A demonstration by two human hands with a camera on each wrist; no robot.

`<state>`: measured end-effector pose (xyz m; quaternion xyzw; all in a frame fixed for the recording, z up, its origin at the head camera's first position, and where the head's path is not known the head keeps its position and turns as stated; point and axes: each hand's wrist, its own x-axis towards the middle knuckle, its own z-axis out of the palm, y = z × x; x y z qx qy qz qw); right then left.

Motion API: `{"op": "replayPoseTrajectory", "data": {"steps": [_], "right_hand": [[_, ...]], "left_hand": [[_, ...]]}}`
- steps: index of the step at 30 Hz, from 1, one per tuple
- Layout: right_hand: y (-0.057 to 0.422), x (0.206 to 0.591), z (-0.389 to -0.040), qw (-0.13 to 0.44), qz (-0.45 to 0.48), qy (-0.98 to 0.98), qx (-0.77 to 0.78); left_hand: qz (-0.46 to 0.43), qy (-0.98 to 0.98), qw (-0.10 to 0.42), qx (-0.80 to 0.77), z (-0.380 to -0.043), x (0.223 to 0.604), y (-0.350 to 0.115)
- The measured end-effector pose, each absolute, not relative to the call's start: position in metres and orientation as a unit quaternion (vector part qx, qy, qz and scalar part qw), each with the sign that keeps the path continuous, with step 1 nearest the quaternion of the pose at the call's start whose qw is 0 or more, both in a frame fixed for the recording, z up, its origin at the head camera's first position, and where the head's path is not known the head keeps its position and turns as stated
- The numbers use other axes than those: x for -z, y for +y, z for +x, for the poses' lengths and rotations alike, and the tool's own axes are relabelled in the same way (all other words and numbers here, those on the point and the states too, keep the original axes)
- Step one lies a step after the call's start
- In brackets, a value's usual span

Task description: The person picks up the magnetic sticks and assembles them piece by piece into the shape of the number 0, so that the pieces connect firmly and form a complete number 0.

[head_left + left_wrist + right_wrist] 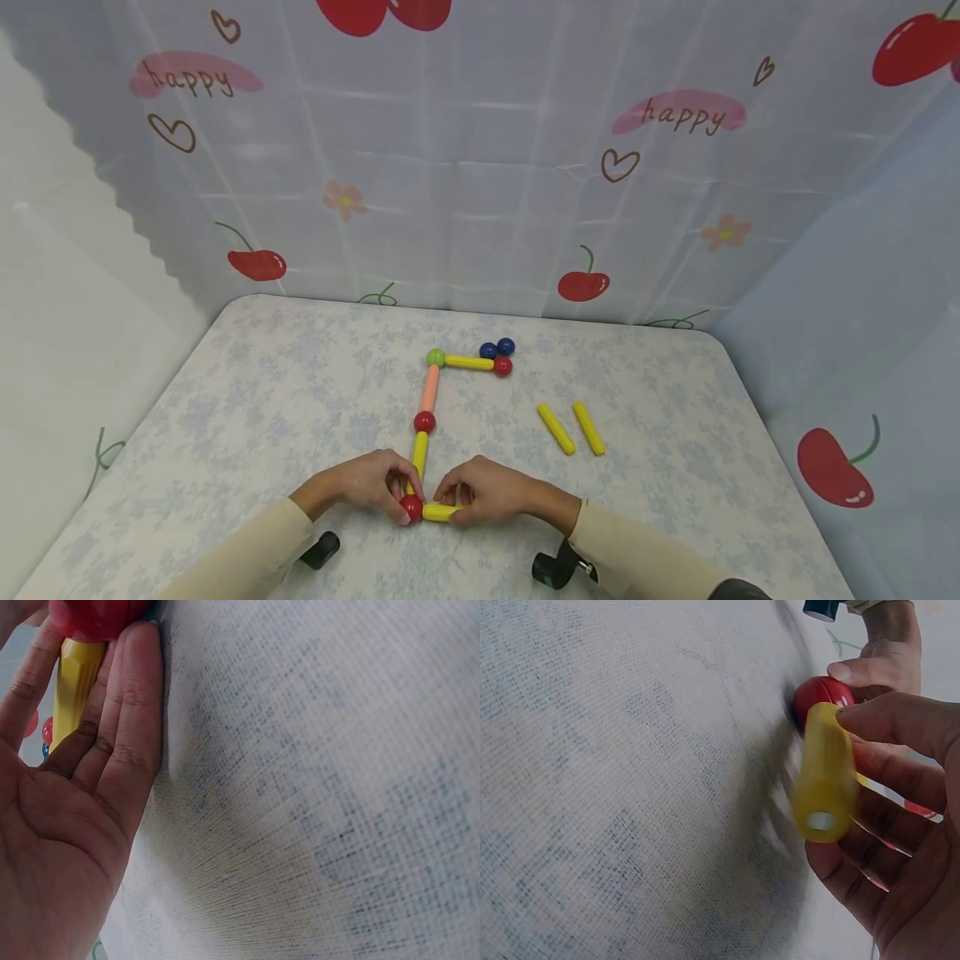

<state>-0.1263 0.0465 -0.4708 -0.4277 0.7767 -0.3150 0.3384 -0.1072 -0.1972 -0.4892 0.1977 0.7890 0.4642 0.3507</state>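
Near the table's front, my left hand (pixel 367 483) holds a red ball (pixel 411 508) between thumb and fingers. A yellow rod (pixel 825 772) is pinched in my right hand (pixel 491 492), its far end at the red ball; whether they touch is hard to tell. From that ball another yellow rod (pixel 420 454) runs away to a second red ball (pixel 424 422). A pink rod (pixel 430 389) continues to a green ball (pixel 436 358). There the chain turns right along a yellow rod (pixel 468 363) to a third red ball (pixel 502 367).
Two blue balls, one nearer the chain (pixel 488 351) and one behind it (pixel 506 346), lie by the far red ball. Right of the chain rest two loose yellow rods, a left one (pixel 556 429) and a right one (pixel 588 428). A printed curtain (pixel 480 208) hangs behind the table.
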Motion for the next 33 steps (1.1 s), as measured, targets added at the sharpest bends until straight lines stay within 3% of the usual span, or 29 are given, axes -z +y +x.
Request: {"op": "replayPoseTrajectory", "data": {"steps": [15,26,33], "right_hand": [[0.061,0.469,-0.156,0.292,-0.400,0.796,0.347],[0.084,0.459,-0.209,0.196,-0.344,0.849,0.349],[0.097,0.458,-0.245,0.154,-0.256,0.883,0.362]], "left_hand": [[0.182,0.787,0.360,-0.467,-0.107,0.491,-0.197],[0.160,0.786,0.367,-0.471,-0.107,0.488,-0.196],[0.162,0.783,0.368,-0.475,-0.107,0.487,-0.196]]}}
